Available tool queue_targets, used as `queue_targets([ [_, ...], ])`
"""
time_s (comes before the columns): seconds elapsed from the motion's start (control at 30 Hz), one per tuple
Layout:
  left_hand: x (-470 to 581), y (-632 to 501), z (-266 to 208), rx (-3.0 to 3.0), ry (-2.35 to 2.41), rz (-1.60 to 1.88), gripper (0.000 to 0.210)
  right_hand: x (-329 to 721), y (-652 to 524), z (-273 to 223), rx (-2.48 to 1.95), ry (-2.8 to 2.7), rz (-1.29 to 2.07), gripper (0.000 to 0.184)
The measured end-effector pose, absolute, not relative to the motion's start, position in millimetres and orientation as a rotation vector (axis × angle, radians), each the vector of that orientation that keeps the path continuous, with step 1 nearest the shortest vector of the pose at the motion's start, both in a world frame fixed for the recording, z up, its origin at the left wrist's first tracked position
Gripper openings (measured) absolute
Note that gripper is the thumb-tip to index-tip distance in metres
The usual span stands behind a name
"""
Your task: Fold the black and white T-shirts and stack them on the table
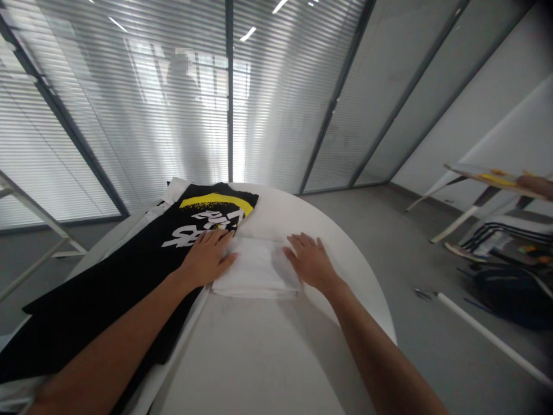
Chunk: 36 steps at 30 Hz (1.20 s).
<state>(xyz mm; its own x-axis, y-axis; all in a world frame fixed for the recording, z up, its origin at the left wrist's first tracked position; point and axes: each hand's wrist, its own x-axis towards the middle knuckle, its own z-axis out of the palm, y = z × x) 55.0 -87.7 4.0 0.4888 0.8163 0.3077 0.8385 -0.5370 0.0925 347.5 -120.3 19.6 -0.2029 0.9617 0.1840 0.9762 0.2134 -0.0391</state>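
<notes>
A folded white cloth lies flat on a round white table. At its left edge rests my left hand, fingers stretched out, partly over a black garment with white lettering and a yellow print. My right hand lies flat at the cloth's right edge with its fingers spread. Neither hand grips anything. The black garment is spread out along the table's left side, with white fabric showing under its far edge. My left forearm covers part of it.
A glass partition with blinds stands behind the table. On the right is another table with yellow items on it, and a dark bag below. A white pole lies at the right. A white metal frame stands at left.
</notes>
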Motion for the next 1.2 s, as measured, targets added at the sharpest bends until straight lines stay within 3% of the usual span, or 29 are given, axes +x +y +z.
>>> queue_targets([
  [0.17, 52, -88, 7, -2.673, -1.332, -0.563, 0.053, 306, -127, 18, -1.372, -2.524, -0.149, 0.053],
  [0.43, 31, -73, -3, -2.350, -1.819, -0.471, 0.038, 286, -117, 13, -1.085, -2.813, 0.004, 0.051],
  [0.8, 29, -73, 0, -2.381, -1.938, -0.397, 0.039, 335, -138, -4, -1.637, -2.522, -0.124, 0.051],
  [1.03, 28, -74, 2, -2.398, -1.910, -0.422, 0.040, 426, -118, -12, -2.285, -2.038, -0.154, 0.056],
  [1.2, 29, -73, 2, -2.403, -1.943, -0.409, 0.040, 458, -97, -12, -2.511, -1.771, -0.190, 0.060],
])
